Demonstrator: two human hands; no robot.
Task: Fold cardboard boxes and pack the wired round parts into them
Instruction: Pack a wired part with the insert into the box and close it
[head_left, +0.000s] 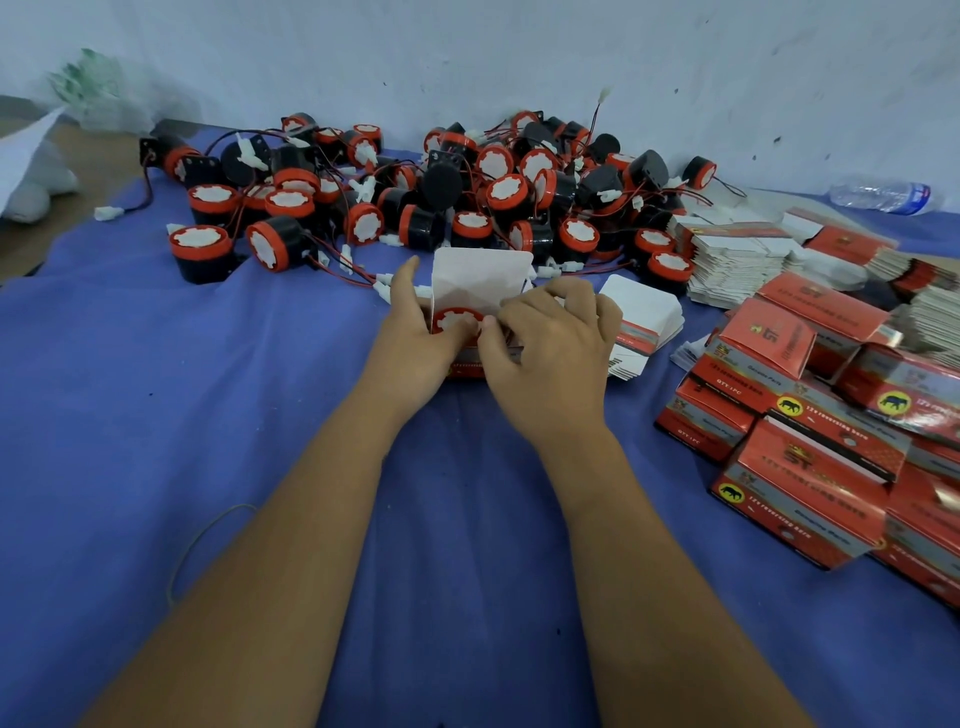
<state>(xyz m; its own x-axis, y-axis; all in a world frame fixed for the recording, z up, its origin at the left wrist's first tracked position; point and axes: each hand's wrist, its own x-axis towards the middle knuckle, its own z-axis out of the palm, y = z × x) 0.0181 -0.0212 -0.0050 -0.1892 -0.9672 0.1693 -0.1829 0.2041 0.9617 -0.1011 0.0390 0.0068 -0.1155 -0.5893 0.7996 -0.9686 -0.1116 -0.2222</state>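
Both forearms reach up from the near edge and meet at one open box (470, 332) on the blue cloth (156, 441) covering the bench. Left hand (421, 332) holds the box's left wall, thumb raised beside the upright white lid flap (480, 275), its grip curled round the carton. Right hand (550, 345) has a narrow grip, fingertips pinching at the box's right edge, apparently a side flap, just beside the round part (457, 319) seated red face up inside.

That part lies directly between the two grips, so neither hand is clearly nearer; its wire is hidden. I judge the closing turns on the lid flap, which stands behind the part and must fold toward the person.

Beyond lies the heap of loose parts (467, 192); flat blanks (737, 260) and packed boxes (810, 431) sit right.
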